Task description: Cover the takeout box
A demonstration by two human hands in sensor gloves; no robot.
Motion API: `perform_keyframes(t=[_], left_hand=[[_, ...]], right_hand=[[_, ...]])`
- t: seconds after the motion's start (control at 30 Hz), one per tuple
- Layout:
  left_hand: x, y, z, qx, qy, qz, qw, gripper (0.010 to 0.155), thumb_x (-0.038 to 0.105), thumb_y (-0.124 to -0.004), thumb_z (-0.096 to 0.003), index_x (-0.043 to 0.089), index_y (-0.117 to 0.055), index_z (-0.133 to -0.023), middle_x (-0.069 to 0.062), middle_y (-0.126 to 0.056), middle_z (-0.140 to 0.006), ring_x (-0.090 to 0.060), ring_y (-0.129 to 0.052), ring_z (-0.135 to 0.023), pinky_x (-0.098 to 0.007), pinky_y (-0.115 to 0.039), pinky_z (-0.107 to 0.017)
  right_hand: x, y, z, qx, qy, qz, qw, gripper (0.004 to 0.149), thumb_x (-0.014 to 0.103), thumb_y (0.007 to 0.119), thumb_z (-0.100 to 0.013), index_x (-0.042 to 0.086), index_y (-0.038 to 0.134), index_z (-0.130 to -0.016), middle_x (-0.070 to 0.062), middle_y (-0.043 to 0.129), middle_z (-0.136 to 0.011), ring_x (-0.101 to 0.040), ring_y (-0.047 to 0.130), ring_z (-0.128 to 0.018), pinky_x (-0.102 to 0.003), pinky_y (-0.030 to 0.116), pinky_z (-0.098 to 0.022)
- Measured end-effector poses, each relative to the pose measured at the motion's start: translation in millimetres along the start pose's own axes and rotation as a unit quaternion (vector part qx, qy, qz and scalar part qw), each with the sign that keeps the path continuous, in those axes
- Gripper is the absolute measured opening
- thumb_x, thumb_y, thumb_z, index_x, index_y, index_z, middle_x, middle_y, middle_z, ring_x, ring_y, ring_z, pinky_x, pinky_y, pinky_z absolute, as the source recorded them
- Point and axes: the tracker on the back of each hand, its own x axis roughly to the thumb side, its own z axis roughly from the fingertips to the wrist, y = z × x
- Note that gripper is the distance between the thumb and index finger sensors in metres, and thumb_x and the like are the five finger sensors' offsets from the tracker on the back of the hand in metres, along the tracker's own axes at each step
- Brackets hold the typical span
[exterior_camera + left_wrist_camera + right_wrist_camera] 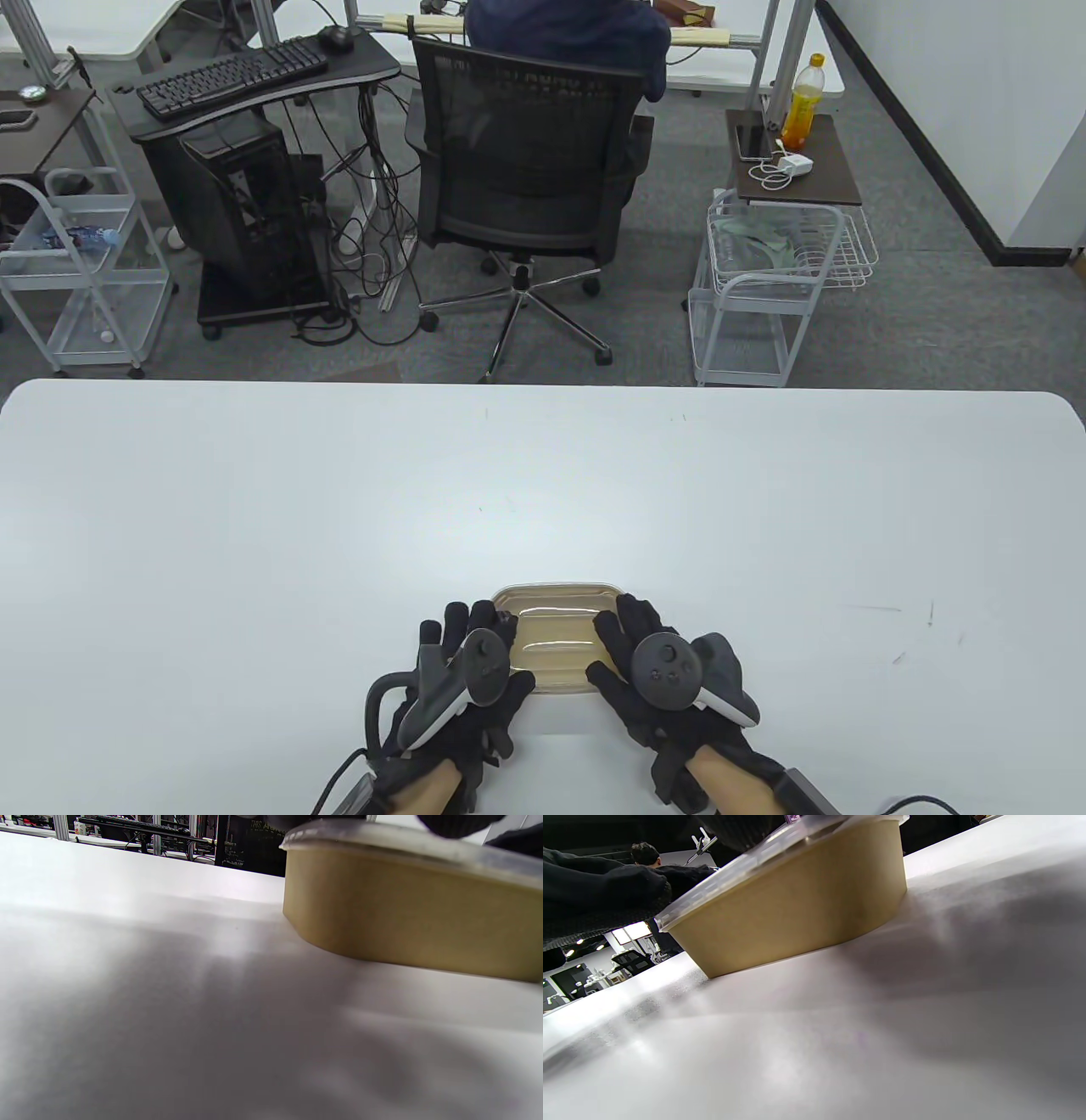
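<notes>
Table view: the kraft takeout box sits at six o'clock on the white tabletop, its clear lid already on top. Left hand presses the lid's nine o'clock edge, right hand its three o'clock edge; neither grip closes around anything.

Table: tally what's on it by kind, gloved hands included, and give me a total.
Brown boxes: 1, the box
Clear lids: 1, the lid on top of the box
Black gloved hands: 2, left hand and right hand, one at each end of the lid
Total: 4
</notes>
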Motion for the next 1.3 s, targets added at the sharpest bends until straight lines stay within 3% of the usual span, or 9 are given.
perform_keyframes(t=[0.3, 0.77, 0.93, 1.3], left_hand=[[-1.4, -0.2, 0.2, 0.004, -0.003, 0.004, 1.0, 0.073, 0.074, -0.061, -0.0359, 0.052, -0.045, -0.103, 0.021, -0.035, -0.123, -0.009, -0.029, -0.119, -0.032, -0.019, -0.084], [-49.4, 33.5, 12.4, 0.113, 0.002, 0.052, 0.992, 0.073, 0.076, -0.061, -0.0346, 0.053, -0.051, -0.103, 0.021, -0.043, -0.123, -0.01, -0.034, -0.119, -0.034, -0.019, -0.083], [-62.1, 41.1, 15.9, 0.133, 0.01, 0.056, 0.989, 0.073, 0.076, -0.062, -0.0345, 0.053, -0.051, -0.103, 0.021, -0.043, -0.123, -0.01, -0.033, -0.119, -0.034, -0.019, -0.083], [-68.5, 39.9, 17.2, 0.125, 0.025, 0.063, 0.99, 0.073, 0.075, -0.062, -0.0347, 0.053, -0.051, -0.103, 0.02, -0.043, -0.123, -0.01, -0.033, -0.119, -0.034, -0.019, -0.083]], right_hand=[[-0.4, 0.3, 0.4, -0.004, -0.002, -0.002, 1.0, 0.065, 0.04, 0.063, -0.063, 0.0, 0.05, -0.113, -0.035, 0.033, -0.117, -0.057, 0.039, -0.103, -0.073, 0.047, -0.066], [-30.6, -48.3, 31.9, -0.151, 0.046, 0.025, 0.987, 0.069, 0.044, 0.066, -0.062, 0.003, 0.049, -0.114, -0.034, 0.038, -0.117, -0.057, 0.034, -0.105, -0.078, 0.039, -0.065], [-46.0, -54.0, 38.5, -0.161, 0.068, 0.009, 0.985, 0.069, 0.044, 0.067, -0.062, 0.004, 0.049, -0.114, -0.033, 0.038, -0.118, -0.057, 0.032, -0.105, -0.078, 0.037, -0.065], [-57.1, -53.9, 40.8, -0.159, 0.094, -0.01, 0.983, 0.069, 0.044, 0.067, -0.062, 0.004, 0.049, -0.115, -0.033, 0.037, -0.118, -0.056, 0.031, -0.106, -0.079, 0.035, -0.066]])
